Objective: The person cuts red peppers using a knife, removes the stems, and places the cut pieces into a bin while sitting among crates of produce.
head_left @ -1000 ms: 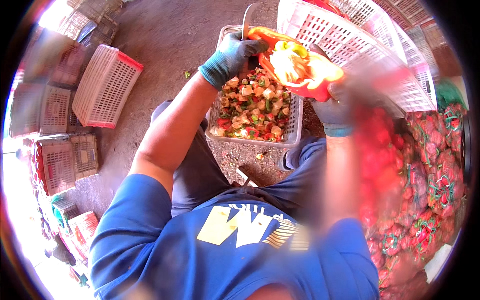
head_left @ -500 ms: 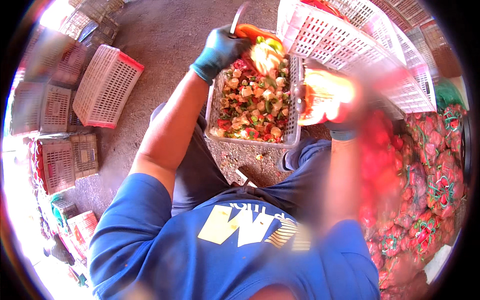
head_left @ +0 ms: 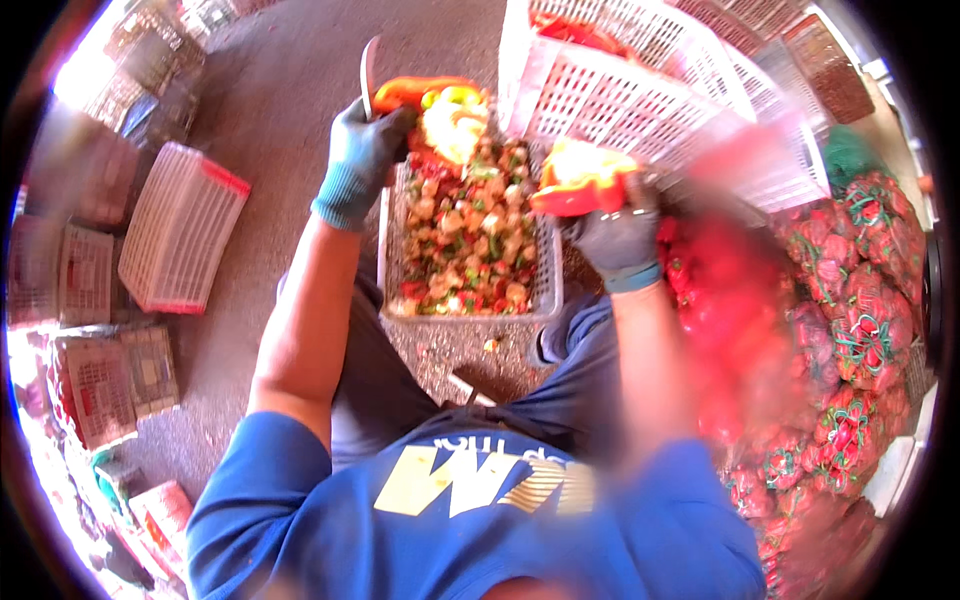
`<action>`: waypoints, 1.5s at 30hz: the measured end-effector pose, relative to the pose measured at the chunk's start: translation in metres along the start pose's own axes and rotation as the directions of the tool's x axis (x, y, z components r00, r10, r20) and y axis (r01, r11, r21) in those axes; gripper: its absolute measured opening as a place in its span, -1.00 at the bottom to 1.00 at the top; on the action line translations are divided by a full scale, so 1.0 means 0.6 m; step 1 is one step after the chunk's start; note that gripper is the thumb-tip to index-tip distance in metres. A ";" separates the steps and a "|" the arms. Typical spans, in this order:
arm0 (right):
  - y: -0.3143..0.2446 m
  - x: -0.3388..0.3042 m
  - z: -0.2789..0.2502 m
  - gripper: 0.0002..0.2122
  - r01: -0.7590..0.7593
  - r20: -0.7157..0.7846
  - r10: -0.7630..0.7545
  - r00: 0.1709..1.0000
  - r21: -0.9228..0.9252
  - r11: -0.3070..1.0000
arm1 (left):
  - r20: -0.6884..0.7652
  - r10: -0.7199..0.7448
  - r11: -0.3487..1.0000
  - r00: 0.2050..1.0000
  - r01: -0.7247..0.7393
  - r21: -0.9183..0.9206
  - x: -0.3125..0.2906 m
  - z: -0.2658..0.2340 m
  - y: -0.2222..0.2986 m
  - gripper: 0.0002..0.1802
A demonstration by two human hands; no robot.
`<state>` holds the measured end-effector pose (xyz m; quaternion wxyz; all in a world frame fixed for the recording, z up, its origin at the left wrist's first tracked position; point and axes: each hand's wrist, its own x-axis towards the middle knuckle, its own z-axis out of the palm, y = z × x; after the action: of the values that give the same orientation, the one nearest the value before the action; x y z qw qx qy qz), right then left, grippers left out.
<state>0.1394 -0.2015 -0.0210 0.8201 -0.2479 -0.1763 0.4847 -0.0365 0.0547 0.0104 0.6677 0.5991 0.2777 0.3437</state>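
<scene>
My left hand (head_left: 366, 160), in a blue-green glove with a dark palm, is closed round one half of an orange-red bell pepper (head_left: 428, 92). The cut side shows a pale seed core (head_left: 455, 132) and green bits. From the same fist a thin curved knife blade (head_left: 368, 68) points upward. My right hand (head_left: 618, 232), gloved too, grips another cut pepper half (head_left: 584, 190), its pale inside facing up. Between and below both hands stands a grey plastic crate (head_left: 470, 318), full of pepper cores and scraps (head_left: 468, 235).
A large white slatted crate (head_left: 620, 95) holding red peppers (head_left: 585, 38) stands at the far right. Net sacks of red peppers (head_left: 865, 330) pile up along the right. A white crate with red rims (head_left: 185, 230) and stacked crates (head_left: 90, 280) line the left.
The whole view has shifted, so most things sit further left and lower. My right hand has come into sharper view, its pepper half turned with the red skin lowermost. Both hands keep their hold.
</scene>
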 end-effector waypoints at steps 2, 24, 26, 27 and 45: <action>0.014 0.008 -0.012 -0.41 -0.093 -0.082 0.089 0.993 -0.047 0.995 | 0.006 0.010 1.000 1.000 -0.010 0.007 0.014 -0.023 -0.004 -0.73; -0.062 0.094 0.041 -0.57 -0.048 -0.260 -0.076 0.963 -0.441 0.896 | 0.003 -0.013 0.987 1.000 0.013 -0.160 0.009 0.024 0.000 -0.64; -0.033 0.068 0.068 -0.40 0.056 -0.121 -0.203 0.972 -0.716 0.696 | -0.037 -0.006 0.991 0.999 0.001 -0.135 0.011 0.026 -0.006 -0.65; -0.016 0.059 0.105 -0.31 0.132 -0.025 -0.268 0.963 -0.825 0.549 | -0.050 -0.022 0.991 0.998 0.015 -0.137 0.011 0.023 -0.002 -0.67; -0.318 0.233 0.086 -0.10 0.037 0.347 -0.482 0.805 -0.839 -0.542 | -0.008 -0.007 0.965 1.000 0.004 -0.262 0.009 0.055 -0.021 -0.63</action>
<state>0.3125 -0.1438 0.1381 0.3309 -0.8109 -0.4443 -0.1886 -0.0061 0.0383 0.0023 0.7409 0.5034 0.2343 0.3780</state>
